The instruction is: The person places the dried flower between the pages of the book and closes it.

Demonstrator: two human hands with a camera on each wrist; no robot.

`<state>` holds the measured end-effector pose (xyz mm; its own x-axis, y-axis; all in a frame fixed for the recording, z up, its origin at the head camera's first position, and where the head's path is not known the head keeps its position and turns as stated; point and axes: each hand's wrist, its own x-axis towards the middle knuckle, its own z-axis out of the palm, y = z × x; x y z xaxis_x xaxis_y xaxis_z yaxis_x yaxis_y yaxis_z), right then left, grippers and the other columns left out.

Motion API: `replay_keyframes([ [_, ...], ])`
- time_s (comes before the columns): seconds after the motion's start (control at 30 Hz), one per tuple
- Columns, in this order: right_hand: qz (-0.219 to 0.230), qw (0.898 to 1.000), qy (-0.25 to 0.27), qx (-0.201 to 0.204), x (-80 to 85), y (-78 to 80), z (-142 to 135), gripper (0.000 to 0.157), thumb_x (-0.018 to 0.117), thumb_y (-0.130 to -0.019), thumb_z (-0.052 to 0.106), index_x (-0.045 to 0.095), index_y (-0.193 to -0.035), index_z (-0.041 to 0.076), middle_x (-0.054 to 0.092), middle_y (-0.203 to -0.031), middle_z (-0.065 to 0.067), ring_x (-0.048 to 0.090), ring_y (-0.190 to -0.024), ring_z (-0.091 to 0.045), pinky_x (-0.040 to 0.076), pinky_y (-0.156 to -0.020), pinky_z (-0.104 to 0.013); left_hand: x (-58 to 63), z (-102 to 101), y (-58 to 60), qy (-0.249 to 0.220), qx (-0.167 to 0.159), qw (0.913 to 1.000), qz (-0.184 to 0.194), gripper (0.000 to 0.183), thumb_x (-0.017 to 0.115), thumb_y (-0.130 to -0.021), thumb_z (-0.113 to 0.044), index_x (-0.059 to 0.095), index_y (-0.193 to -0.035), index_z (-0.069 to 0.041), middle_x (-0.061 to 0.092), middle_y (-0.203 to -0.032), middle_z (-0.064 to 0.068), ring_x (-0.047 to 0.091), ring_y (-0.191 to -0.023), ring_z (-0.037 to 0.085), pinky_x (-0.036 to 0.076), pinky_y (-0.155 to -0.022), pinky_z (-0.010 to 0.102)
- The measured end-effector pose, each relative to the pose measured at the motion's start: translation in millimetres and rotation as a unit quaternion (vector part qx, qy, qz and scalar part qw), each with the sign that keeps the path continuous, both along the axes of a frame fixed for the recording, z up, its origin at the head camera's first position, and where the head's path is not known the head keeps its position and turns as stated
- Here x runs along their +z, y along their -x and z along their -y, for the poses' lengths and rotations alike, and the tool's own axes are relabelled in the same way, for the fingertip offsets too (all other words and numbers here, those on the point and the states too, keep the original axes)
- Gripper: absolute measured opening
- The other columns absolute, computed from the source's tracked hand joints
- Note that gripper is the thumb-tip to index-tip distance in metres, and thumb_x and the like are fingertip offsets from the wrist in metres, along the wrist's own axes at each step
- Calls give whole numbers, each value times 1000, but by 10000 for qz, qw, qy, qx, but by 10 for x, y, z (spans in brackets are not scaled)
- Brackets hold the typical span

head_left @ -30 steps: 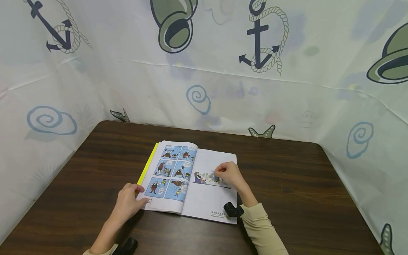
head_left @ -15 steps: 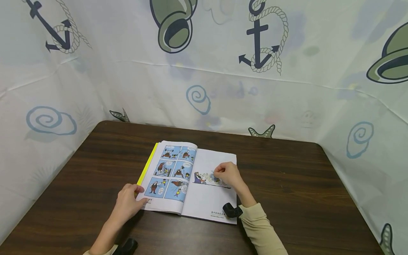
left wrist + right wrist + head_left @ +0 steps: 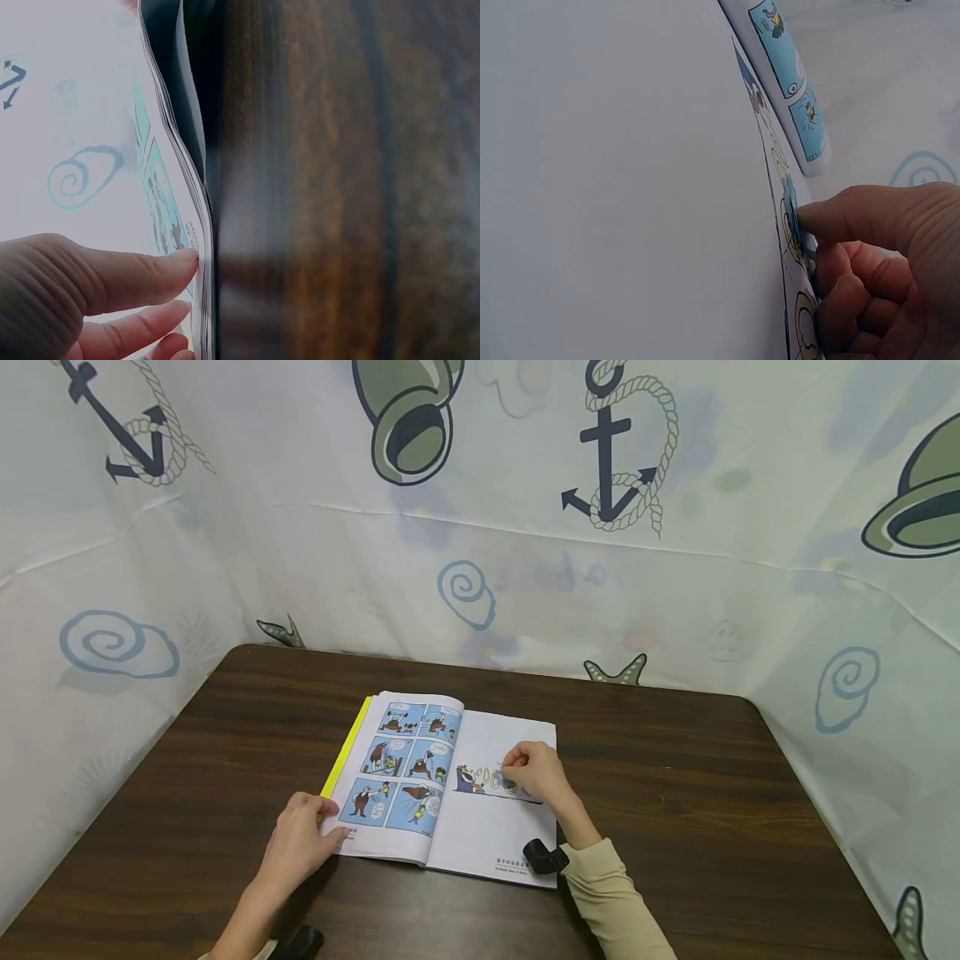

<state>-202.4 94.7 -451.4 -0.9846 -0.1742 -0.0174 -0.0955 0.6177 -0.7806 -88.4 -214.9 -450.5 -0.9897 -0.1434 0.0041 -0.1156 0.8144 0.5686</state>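
Note:
An open comic book (image 3: 487, 835) lies on the table, blue panels on its left page and a strip drawing across the right page. My left hand (image 3: 298, 837) rests at the lower left corner of the book; in the left wrist view its thumb (image 3: 142, 277) lies on the page near the edge, fingers beside it. Over the strip drawing, my right hand (image 3: 538, 772) pinches a small, thin bluish piece (image 3: 791, 199) between thumb and fingers, against the page. The fingertips partly hide this piece, so its kind is unclear.
The dark wooden table (image 3: 675, 793) extends around the book. A printed cloth (image 3: 525, 593) with anchors and shells hangs behind and beside it. Black wrist devices (image 3: 546, 857) sit on both forearms; a yellow cover edge (image 3: 347, 747) shows at the book's left.
Almost nothing differs. The right wrist and forearm have shifted very slightly left, while the fingers stay at the same spot on the drawing. The left hand stays at the book's corner.

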Motion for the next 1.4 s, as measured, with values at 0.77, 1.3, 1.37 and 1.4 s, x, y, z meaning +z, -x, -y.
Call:
replay_keyframes([
  [0.77,-176,9977,593,-261,11,1,-146,4,66,-82,5,66,-79,2,51,-62,1,45,-60,-13,36,-57,-25,44,-6,-122,1192,-1339,9824,-529,63,87,-58,-26,60,-110,-2,53,-107,18,50,-91,33,48,-61,44],
  [1.3,-367,9899,1088,-828,90,-7,-473,7,67,-83,6,67,-85,-1,54,-66,-5,48,-60,-15,41,-52,-21,59,31,-213,1393,-1116,9750,-1322,42,80,-63,-14,72,-104,-8,58,-114,17,52,-97,34,46,-55,39],
  [1.37,-304,9898,1099,-859,92,-13,-504,8,67,-84,7,67,-86,-1,55,-67,-5,49,-60,-16,43,-53,-21,50,39,-226,1281,-1017,9740,-1566,42,81,-62,-15,73,-102,-10,58,-117,17,51,-99,34,44,-51,37],
  [1.4,-265,9896,1110,-874,92,-17,-517,8,66,-84,7,67,-86,-1,55,-67,-5,49,-60,-16,43,-54,-21,41,43,-231,1243,-981,9722,-1724,42,82,-61,-16,74,-101,-10,57,-117,17,50,-100,34,44,-49,36],
])
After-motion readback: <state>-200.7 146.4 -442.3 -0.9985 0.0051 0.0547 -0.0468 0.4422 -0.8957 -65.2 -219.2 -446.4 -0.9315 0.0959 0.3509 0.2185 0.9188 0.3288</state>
